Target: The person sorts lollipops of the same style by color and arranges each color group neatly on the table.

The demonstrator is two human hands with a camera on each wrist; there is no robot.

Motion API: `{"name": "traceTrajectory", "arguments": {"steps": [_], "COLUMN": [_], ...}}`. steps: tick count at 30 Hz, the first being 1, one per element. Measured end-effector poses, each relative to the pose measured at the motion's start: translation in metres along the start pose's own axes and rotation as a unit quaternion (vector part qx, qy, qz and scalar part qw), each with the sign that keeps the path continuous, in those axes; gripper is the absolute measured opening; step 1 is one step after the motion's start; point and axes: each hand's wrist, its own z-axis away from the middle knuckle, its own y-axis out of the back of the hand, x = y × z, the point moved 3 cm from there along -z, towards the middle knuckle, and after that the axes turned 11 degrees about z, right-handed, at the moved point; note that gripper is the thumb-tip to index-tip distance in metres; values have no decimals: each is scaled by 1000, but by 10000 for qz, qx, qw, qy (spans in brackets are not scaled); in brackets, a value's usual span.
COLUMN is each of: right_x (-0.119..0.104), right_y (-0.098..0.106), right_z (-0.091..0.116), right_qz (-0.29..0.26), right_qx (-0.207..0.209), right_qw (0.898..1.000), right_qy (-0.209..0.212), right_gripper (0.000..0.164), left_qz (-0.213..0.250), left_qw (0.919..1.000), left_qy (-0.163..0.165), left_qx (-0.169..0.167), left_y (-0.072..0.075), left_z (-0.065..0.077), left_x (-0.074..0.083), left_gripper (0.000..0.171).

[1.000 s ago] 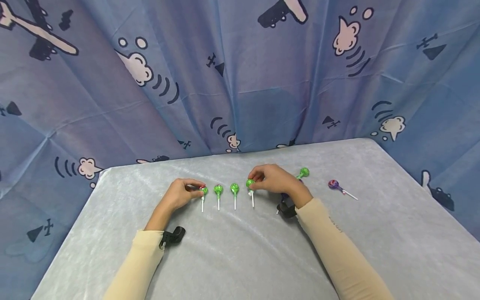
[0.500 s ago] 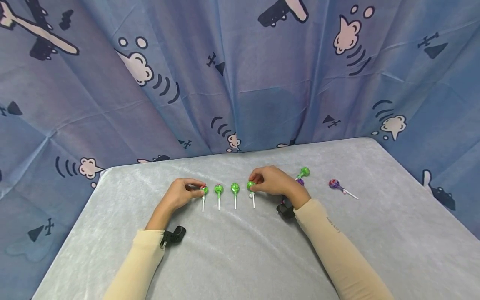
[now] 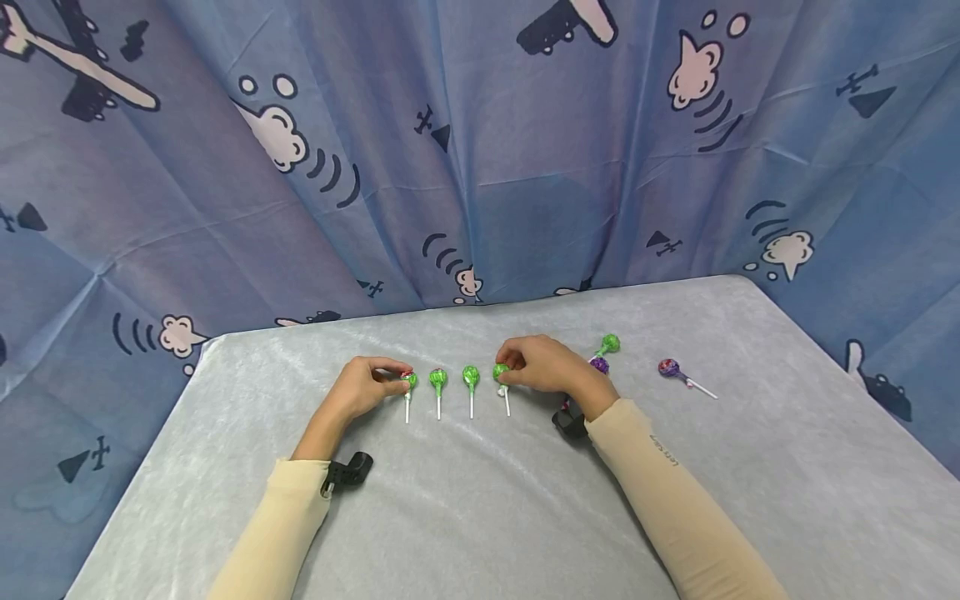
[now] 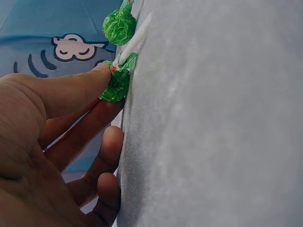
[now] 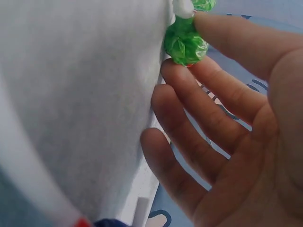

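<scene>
In the head view, a row of green-wrapped lollipops lies on the pale cloth, sticks towards me. My left hand [image 3: 362, 387] pinches the head of the leftmost lollipop [image 3: 408, 380] between thumb and fingers. The left wrist view shows the thumb against this lollipop's green wrapper [image 4: 115, 87], with the other fingers curved at the cloth. At the row's right end, my right hand [image 3: 546, 363] pinches another green lollipop [image 3: 501, 372] by its head; its stick slants slightly. Between the hands lie two more, a green lollipop [image 3: 438, 379] and another green lollipop [image 3: 470, 377].
Beyond my right wrist lie a green lollipop [image 3: 611, 342] and a purple lollipop [image 3: 599, 364], the latter partly hidden by that arm. Farther right is another purple lollipop [image 3: 669, 368]. A blue patterned curtain [image 3: 480, 167] hangs behind the cloth-covered table [image 3: 465, 508].
My right hand and wrist have shifted slightly, and the stick of its lollipop slants a bit more. The purple lollipop head behind the right wrist shows more now. The left hand keeps its place.
</scene>
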Motion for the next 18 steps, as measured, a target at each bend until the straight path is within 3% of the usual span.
{"name": "traceTrajectory", "arguments": {"steps": [18], "right_x": [-2], "right_y": [0], "right_z": [-1], "right_qz": [-93], "right_qx": [-90], "right_qw": [9998], "right_qy": [143], "right_gripper": [30], "left_qz": [17], "left_qw": [10000], "left_qy": [-20], "left_qx": [-26], "left_y": [0], "left_z": [1], "left_x": [1], "left_gripper": [26]}}
